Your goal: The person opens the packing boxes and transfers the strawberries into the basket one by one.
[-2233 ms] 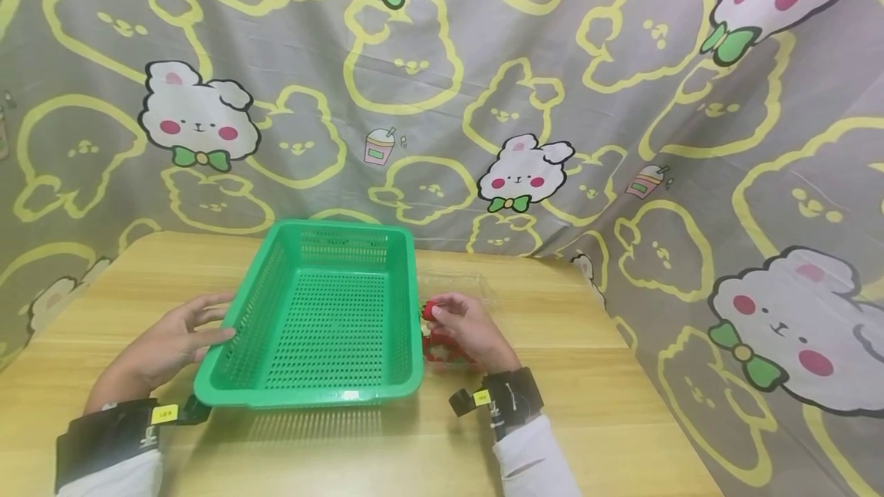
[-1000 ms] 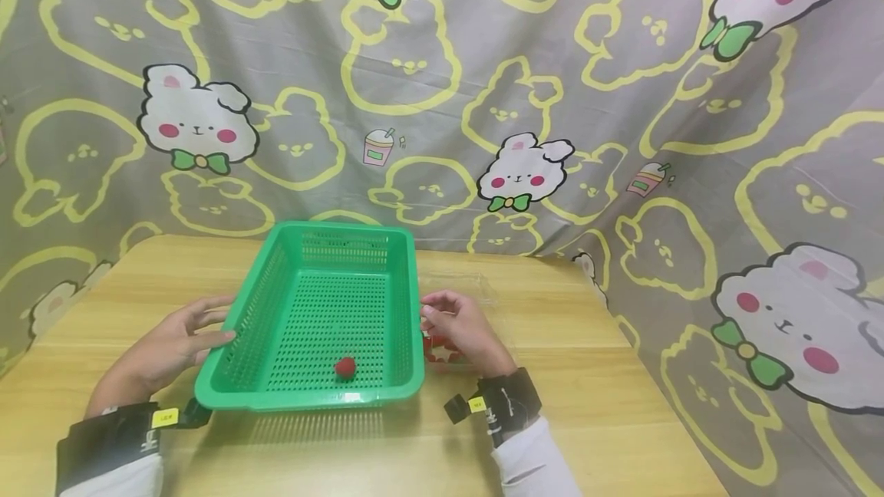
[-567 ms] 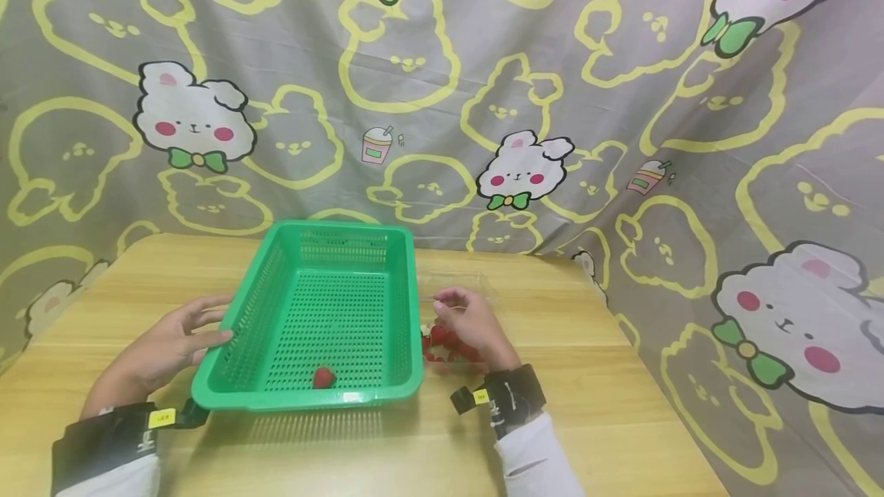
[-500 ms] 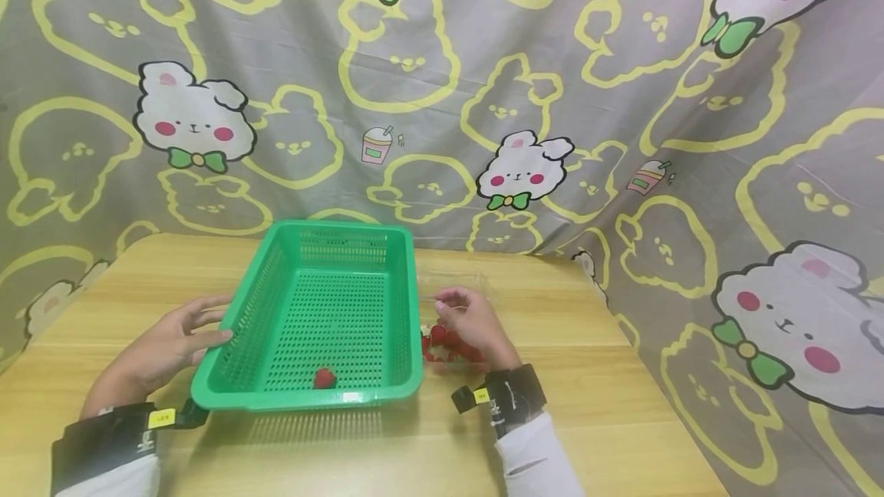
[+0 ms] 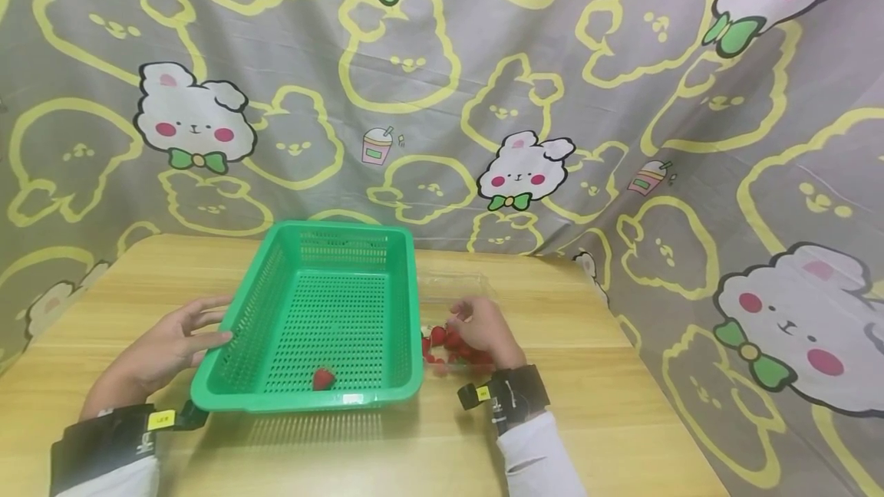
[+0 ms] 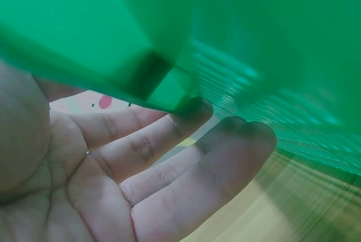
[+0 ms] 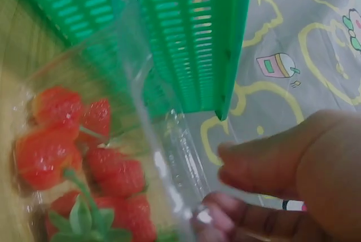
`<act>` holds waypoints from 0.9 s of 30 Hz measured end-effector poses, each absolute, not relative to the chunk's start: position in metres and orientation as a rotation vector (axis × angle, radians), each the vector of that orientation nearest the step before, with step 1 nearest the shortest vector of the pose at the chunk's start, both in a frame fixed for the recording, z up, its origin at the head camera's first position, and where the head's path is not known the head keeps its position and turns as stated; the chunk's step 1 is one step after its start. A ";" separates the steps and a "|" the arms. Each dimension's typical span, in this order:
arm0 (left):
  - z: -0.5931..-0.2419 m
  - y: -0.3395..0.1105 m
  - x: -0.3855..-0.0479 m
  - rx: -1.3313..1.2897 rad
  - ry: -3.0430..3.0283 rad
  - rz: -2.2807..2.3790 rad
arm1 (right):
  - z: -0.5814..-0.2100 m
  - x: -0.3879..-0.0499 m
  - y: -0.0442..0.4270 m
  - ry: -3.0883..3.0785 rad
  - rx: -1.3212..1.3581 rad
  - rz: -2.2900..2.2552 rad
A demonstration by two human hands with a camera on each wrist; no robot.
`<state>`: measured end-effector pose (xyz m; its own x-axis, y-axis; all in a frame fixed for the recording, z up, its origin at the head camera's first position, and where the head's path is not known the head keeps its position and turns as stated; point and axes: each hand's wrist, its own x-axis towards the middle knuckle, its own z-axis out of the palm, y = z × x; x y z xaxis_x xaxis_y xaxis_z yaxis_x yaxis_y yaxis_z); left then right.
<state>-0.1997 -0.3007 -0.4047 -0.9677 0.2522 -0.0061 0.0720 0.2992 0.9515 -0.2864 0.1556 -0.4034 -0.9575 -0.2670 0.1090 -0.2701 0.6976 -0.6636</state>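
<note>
My left hand (image 5: 176,340) holds the left side of a green plastic basket (image 5: 407,313), thumb near the rim and fingers against the outside. In the left wrist view, those fingers (image 6: 169,191) stretch under the green edge. One strawberry (image 5: 322,379) lies inside the basket, by its near wall. Right of the basket is a clear plastic box (image 7: 149,135) with several strawberries (image 7: 48,157), some with green stems and leaves. My right hand (image 5: 479,328) hovers over this box with nothing visible in it. Its fingertips come near the box's clear edge; whether they touch is unclear.
Behind the right hand, a clear plastic lid or tray part (image 5: 452,286) lies on the wooden table (image 5: 552,420). A grey patterned curtain (image 5: 428,129) hangs along the back and right sides of the table.
The right hand let a strawberry go into the basket, where it rolled left toward the near wall. That hand then drew back rightward over the box. The left hand stayed on the basket.
</note>
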 end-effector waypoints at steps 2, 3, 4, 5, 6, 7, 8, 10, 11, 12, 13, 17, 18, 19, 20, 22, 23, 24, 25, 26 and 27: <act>-0.405 -0.301 -0.200 0.301 2.396 1.755 | -0.405 -0.286 0.156 -2.932 0.448 1.074; -0.405 -0.301 -0.200 0.308 2.392 1.759 | -0.406 -0.285 0.156 -2.951 0.451 1.039; -0.405 -0.301 -0.200 0.306 2.389 1.763 | -0.406 -0.285 0.156 -2.969 0.455 1.008; -0.404 -0.301 -0.200 0.304 2.386 1.766 | -0.407 -0.285 0.156 -2.989 0.461 0.977; -0.404 -0.300 -0.200 0.303 2.383 1.769 | -0.407 -0.285 0.156 -3.011 0.454 0.952; -0.403 -0.301 -0.199 0.305 2.383 1.768 | -0.408 -0.284 0.156 -3.032 0.451 0.928; -0.403 -0.301 -0.199 0.305 2.385 1.766 | -0.408 -0.284 0.155 -3.048 0.456 0.895; -0.402 -0.301 -0.199 0.293 2.396 1.753 | -0.409 -0.283 0.155 -3.078 0.459 0.829; -0.402 -0.301 -0.199 0.294 2.398 1.749 | -0.409 -0.283 0.154 -3.089 0.465 0.793; -0.402 -0.301 -0.199 0.294 2.400 1.746 | -0.410 -0.282 0.153 -3.102 0.455 0.768; -0.402 -0.302 -0.199 0.293 2.402 1.742 | -0.410 -0.282 0.153 -3.108 0.457 0.735; -0.403 -0.302 -0.199 0.285 2.403 1.744 | -0.413 -0.283 0.149 -3.131 0.419 0.652; -0.403 -0.302 -0.199 0.286 2.403 1.744 | -0.415 -0.283 0.148 -3.137 0.405 0.644; -0.404 -0.302 -0.199 0.286 2.405 1.744 | -0.416 -0.283 0.147 -3.143 0.394 0.635; -0.404 -0.302 -0.199 0.286 2.406 1.746 | -0.417 -0.284 0.147 -3.152 0.380 0.626; -0.404 -0.302 -0.199 0.288 2.406 1.747 | -0.419 -0.284 0.146 -3.158 0.361 0.607; -0.404 -0.302 -0.199 0.290 2.406 1.748 | -0.420 -0.284 0.145 -3.159 0.352 0.605; -0.404 -0.302 -0.199 0.290 2.401 1.752 | -0.420 -0.284 0.145 -3.161 0.342 0.607; -0.404 -0.302 -0.200 0.292 2.400 1.753 | -0.420 -0.284 0.145 -3.160 0.335 0.601; -0.404 -0.302 -0.200 0.294 2.399 1.755 | -0.421 -0.284 0.144 -3.157 0.331 0.593; -0.404 -0.302 -0.200 0.296 2.396 1.759 | -0.421 -0.284 0.144 -3.154 0.329 0.593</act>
